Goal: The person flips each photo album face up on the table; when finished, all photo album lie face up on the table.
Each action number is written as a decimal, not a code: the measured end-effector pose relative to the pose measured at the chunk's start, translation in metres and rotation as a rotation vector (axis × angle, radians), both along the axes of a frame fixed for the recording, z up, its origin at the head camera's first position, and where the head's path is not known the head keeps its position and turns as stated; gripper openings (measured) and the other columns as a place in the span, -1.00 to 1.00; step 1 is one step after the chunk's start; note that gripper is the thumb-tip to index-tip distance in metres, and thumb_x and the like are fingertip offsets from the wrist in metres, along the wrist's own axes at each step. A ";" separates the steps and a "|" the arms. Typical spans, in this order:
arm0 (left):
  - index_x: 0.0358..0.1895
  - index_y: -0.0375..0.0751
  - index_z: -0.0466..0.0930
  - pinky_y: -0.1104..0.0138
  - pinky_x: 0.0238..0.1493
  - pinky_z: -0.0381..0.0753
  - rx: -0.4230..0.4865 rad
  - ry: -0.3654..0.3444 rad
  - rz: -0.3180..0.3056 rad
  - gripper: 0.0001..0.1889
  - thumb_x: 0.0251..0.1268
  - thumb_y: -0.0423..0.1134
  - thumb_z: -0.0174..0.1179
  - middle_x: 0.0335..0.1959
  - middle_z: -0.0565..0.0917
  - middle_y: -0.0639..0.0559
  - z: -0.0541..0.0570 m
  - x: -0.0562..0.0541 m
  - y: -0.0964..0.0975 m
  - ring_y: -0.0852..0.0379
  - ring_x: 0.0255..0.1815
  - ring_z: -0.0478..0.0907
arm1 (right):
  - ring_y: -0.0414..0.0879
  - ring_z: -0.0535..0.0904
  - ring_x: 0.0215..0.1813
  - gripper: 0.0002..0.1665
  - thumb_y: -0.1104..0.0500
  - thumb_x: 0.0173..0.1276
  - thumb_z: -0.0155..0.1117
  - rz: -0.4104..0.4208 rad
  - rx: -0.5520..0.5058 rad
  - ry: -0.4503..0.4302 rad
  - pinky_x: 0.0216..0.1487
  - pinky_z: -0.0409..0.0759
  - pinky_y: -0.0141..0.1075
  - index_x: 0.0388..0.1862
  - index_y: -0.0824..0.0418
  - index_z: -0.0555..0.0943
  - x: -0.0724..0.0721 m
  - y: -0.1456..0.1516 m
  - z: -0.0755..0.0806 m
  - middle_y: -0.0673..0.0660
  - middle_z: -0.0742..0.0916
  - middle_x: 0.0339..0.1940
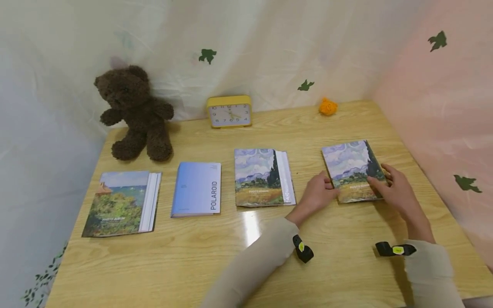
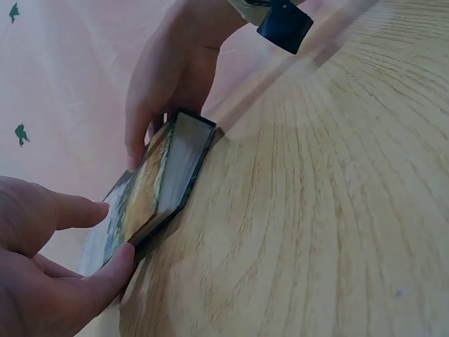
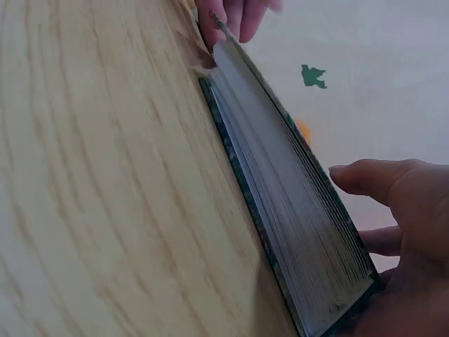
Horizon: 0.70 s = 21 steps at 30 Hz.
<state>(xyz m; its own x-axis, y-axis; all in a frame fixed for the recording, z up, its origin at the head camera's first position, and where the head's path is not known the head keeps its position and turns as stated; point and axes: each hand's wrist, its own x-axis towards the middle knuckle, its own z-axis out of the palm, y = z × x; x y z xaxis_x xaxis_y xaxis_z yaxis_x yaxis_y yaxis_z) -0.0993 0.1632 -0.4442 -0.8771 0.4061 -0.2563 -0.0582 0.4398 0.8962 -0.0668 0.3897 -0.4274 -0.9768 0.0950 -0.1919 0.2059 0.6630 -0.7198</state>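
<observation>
At the right of the table lies a photo album (image 1: 348,164) with a painted landscape cover. My left hand (image 1: 317,191) holds its lower left edge, the thumb by the corner. On the opposite side my right hand (image 1: 396,186) grips the right edge, its thumb over the cover and the fingers along the side. In the left wrist view the closed pages show between the covers of the album (image 2: 151,189), near the tabletop. The right wrist view shows the page block of the album (image 3: 280,189) slightly fanned, and my right hand (image 3: 414,217) beside it.
Left of my hands lie a matching landscape album (image 1: 256,175), a blue Polaroid album (image 1: 196,188) and a seaside-cover album (image 1: 119,203). Behind them are a brown teddy bear (image 1: 135,111), a yellow clock (image 1: 230,112) and a small orange object (image 1: 328,107). Curtains border the table (image 1: 161,265).
</observation>
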 end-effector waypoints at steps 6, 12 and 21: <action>0.16 -0.18 0.49 0.51 -0.29 0.54 -0.086 0.084 -0.030 -0.57 0.25 -0.17 0.29 -0.16 0.63 0.10 0.000 -0.001 0.011 0.34 -0.22 0.58 | 0.58 0.06 0.37 -0.11 -0.16 0.50 -0.09 -0.037 -0.005 -0.022 0.18 0.21 0.39 0.56 0.30 -0.12 0.002 0.002 -0.002 0.57 0.06 0.46; -0.13 -0.20 0.56 0.56 -0.33 0.54 -0.089 0.148 -0.055 -0.79 0.23 -0.24 0.30 -0.19 0.62 0.06 0.000 -0.003 0.008 0.29 -0.17 0.63 | -0.03 0.47 0.16 -0.20 -0.16 0.52 -0.13 -0.088 -0.055 -0.029 0.01 0.53 -0.20 0.56 0.19 -0.01 0.004 0.006 -0.004 0.47 0.23 0.44; -0.41 -0.17 0.45 0.57 -0.41 0.45 -0.089 0.221 -0.093 -0.79 0.23 -0.23 0.31 -0.36 0.45 0.06 0.001 -0.003 0.004 0.32 -0.35 0.50 | 0.05 -0.03 0.57 -0.29 -0.26 0.44 -0.06 -0.125 -0.257 -0.067 0.45 0.20 -0.08 0.51 -0.33 0.02 0.014 0.014 0.011 0.08 0.06 0.59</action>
